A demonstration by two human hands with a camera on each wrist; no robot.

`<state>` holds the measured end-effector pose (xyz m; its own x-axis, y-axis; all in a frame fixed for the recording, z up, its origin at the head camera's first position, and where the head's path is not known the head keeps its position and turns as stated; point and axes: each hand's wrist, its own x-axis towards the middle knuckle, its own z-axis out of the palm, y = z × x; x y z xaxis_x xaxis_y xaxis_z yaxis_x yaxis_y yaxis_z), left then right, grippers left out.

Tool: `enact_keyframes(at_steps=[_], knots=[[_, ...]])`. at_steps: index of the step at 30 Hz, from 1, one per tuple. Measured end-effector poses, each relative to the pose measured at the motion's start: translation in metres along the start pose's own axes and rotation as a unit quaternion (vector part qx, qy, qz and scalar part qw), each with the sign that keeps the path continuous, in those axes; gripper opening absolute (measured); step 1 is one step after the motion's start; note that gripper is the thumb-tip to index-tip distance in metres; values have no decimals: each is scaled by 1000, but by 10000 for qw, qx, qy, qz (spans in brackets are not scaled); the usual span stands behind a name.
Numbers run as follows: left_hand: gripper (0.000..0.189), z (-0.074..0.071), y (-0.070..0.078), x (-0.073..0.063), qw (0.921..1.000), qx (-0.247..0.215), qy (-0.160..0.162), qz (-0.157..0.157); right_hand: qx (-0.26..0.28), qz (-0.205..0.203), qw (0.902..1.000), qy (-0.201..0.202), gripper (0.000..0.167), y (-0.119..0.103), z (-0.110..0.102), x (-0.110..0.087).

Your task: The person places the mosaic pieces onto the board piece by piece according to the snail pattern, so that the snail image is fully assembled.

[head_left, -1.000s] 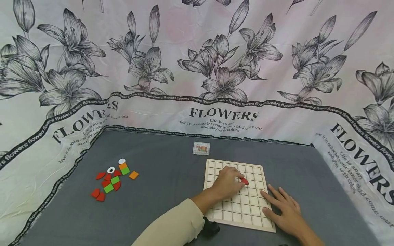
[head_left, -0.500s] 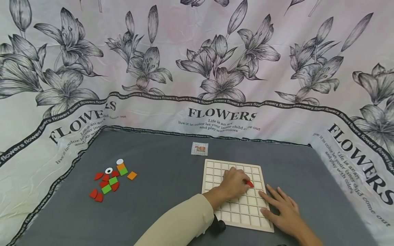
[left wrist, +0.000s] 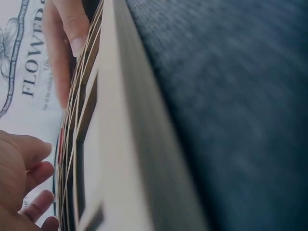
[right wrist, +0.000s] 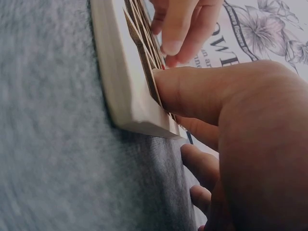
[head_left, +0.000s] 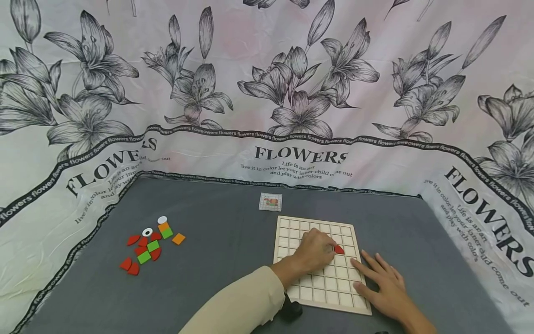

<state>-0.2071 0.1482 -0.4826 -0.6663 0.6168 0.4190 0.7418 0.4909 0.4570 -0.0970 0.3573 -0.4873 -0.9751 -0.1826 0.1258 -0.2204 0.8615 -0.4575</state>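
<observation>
A red quarter-round piece (head_left: 339,249) lies flat on the pale wooden grid board (head_left: 306,293), right of its middle. My left hand (head_left: 313,252) is over the board, its fingertips at the piece's left side. The left wrist view shows the fingers loosely bent, with nothing pinched between them. In the right wrist view the left fingertips are close to a sliver of red; whether they touch it I cannot tell. My right hand (head_left: 384,285) rests at the board's right edge with fingers spread, its thumb and a fingertip on the rim.
At the left lie loose flat pieces: several red quarter-rounds (head_left: 133,268), green squares (head_left: 144,257), orange squares (head_left: 178,239) and white rounds (head_left: 162,220). A small picture card (head_left: 270,202) lies behind the board. Flower-printed cloth (head_left: 300,162) borders the grey table (head_left: 208,278).
My left hand moved right across the board with the red piece, then drew slightly left, and more of the piece now shows. My right hand stays at the board's edge.
</observation>
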Motion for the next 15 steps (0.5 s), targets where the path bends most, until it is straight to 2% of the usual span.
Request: enact_keyframes(at_steps=[5,12,15], knots=[[18,-14,1,-5,9996,-244,41,-125,-17,30,10000,-72,52,1,-1,0],[17,-52,-2,-16,9947,-797,633,136,15,48,9999,-116,52,4,0,1],[18,-69,-5,-24,9919,-974,789,187,61,4,9999,-130,52,5,0,0]])
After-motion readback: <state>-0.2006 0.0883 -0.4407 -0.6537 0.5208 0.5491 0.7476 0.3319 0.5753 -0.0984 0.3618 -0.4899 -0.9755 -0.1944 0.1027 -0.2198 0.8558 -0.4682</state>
